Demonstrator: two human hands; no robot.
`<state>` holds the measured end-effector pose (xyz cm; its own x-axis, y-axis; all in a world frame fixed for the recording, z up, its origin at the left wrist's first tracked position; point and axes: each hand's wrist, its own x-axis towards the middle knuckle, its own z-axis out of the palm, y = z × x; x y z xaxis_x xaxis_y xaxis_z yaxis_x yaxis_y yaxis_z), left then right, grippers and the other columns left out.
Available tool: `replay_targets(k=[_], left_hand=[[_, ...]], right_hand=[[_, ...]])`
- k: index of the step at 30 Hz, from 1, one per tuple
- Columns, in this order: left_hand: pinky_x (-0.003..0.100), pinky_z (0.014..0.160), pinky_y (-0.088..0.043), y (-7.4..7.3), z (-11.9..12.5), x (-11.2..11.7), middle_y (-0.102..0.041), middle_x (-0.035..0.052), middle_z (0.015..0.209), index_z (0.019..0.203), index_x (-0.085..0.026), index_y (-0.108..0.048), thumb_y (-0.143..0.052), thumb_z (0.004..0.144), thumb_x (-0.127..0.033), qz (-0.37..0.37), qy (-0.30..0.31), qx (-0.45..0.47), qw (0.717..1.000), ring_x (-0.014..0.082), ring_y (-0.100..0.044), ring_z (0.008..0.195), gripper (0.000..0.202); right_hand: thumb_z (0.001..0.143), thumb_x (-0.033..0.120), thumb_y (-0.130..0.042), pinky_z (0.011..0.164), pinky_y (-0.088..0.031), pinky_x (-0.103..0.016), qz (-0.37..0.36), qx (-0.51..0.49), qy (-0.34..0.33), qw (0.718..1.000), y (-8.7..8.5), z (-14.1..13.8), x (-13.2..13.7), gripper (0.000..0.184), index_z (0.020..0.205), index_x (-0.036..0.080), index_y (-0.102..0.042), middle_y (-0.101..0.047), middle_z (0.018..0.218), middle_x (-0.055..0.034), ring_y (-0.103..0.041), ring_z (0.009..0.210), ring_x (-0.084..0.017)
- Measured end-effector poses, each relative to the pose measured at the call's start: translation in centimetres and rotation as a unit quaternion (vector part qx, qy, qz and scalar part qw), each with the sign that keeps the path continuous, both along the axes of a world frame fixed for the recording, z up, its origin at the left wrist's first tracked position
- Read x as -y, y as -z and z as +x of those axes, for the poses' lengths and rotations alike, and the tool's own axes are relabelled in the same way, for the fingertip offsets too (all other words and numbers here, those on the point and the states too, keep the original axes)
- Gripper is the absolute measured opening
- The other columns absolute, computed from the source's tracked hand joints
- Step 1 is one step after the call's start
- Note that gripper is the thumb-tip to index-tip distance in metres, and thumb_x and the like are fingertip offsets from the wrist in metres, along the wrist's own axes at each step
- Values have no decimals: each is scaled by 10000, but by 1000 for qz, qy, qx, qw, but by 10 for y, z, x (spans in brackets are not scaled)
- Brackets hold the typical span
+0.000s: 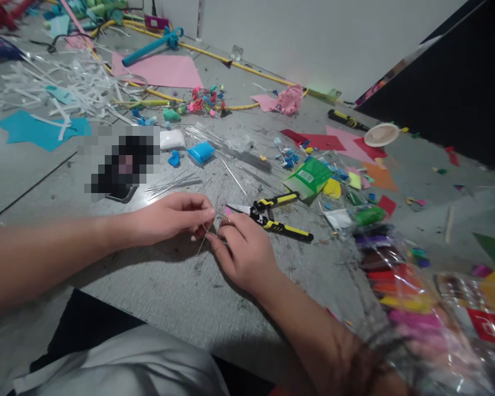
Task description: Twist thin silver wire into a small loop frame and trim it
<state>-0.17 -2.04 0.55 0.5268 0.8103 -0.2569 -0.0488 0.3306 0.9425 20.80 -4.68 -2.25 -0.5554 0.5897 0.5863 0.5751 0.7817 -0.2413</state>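
Close together over the grey floor, both hands are pinching a thin metal wire (201, 245). My left hand (177, 214) closes its thumb and fingertips on it from the left. From the right, my right hand (243, 247) grips it between thumb and curled fingers. One end of the wire sticks out below the fingertips; much of the rest is hidden by the hands. Just beyond my right hand lie pliers with black-and-yellow handles (286, 228), their handles spread. Loose straight wires (175, 184) lie behind my left hand, and a larger bundle (239, 151) lies farther back.
A phone (121, 192), partly pixelated, lies at left. Blue clay (201, 153) and a green packet (309, 177) are farther back. White paper strips (78, 88) pile up at back left. Plastic bags of coloured clay (416, 308) fill the right. A yellow cable (214, 55) runs along the wall.
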Motion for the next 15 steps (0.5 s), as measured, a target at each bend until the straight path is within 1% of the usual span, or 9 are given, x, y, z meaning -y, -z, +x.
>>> replay_targets(k=[3, 6, 9, 12, 15], left_hand=[[262, 660, -482, 2, -1, 1, -644, 12, 743, 823, -164, -638, -845, 818, -364, 84, 7, -52, 995, 131, -586, 691, 288], [257, 651, -479, 3, -2, 2, -650, 11, 755, 845, -164, -637, -840, 805, -321, 118, -2, -72, 990, 125, -585, 690, 260], [254, 652, -482, 1, -2, 3, -649, 8, 751, 867, -158, -653, -815, 824, -316, 122, -10, -77, 989, 122, -586, 687, 231], [249, 668, -494, -1, -2, 3, -661, 8, 752, 855, -150, -662, -803, 835, -300, 115, -14, -71, 991, 119, -603, 694, 207], [241, 634, -496, 0, -4, 3, -683, 21, 726, 847, -144, -668, -820, 823, -313, 102, 0, -63, 993, 123, -623, 672, 229]], right_hand=[[999, 217, -583, 772, -639, -395, -10, 2, -7, 1000, 1, 1, 0, 172, 857, 192, -678, -699, 890, -99, -667, 814, -235], [995, 220, -593, 693, -616, -370, -3, 1, -5, 1000, 2, 1, 1, 175, 840, 195, -669, -689, 861, -92, -650, 767, -228], [997, 216, -583, 676, -609, -368, -7, -9, 2, 1000, 3, 0, 1, 179, 835, 210, -660, -679, 857, -87, -652, 766, -229], [996, 217, -585, 698, -616, -371, -20, -23, 6, 1000, 3, 0, 0, 163, 844, 212, -646, -674, 861, -84, -657, 774, -227], [972, 218, -631, 745, -632, -380, -34, -53, -8, 998, 3, 0, 0, 82, 890, 213, -629, -682, 867, -79, -677, 806, -231]])
